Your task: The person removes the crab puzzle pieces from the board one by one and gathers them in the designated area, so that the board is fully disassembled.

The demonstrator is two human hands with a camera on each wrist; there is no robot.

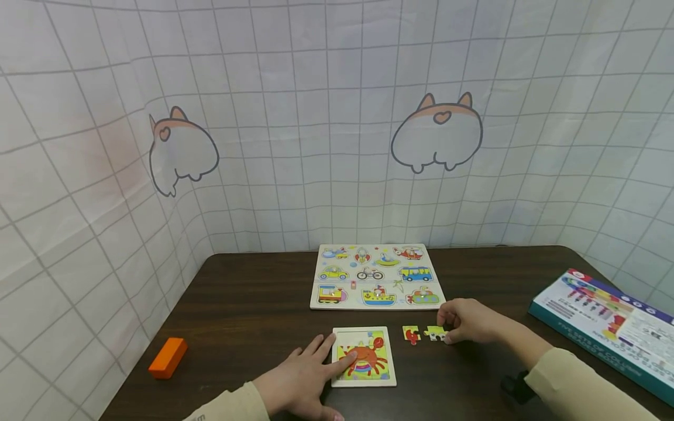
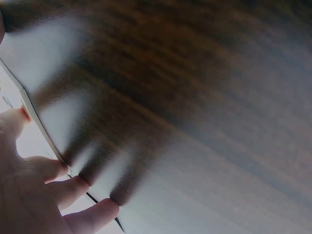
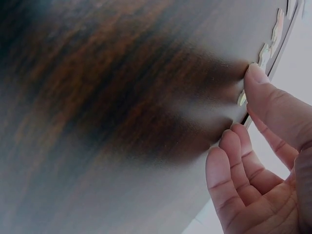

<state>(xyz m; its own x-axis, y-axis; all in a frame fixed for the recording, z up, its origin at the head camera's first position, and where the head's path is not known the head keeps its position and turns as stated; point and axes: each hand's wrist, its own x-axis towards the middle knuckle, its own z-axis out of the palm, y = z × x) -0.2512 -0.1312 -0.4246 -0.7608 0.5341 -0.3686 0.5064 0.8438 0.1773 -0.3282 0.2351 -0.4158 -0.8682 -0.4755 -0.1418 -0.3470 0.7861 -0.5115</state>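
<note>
A square crab puzzle [image 1: 365, 380] in a pale frame lies on the dark table. My left hand [image 1: 302, 377] rests at its left side with fingers spread, the index finger pressing on the crab picture. In the left wrist view, the fingers of that hand [image 2: 41, 180] lie over the frame edge and onto the tabletop. To the right, my right hand [image 1: 468, 321] pinches a yellow-green jigsaw piece [image 1: 434, 332] between thumb and index finger, low at the table. A red and yellow jigsaw piece [image 1: 411, 334] lies just left of it. The right wrist view shows the thumb [image 3: 258, 75] beside the pieces.
Behind the hands lies a large picture board [image 1: 354, 263] with vehicles on it. A flat printed box [image 1: 605, 327] is on the right of the table, and an orange block [image 1: 168, 358] on the left. A white gridded curtain [image 1: 337, 193] hangs behind.
</note>
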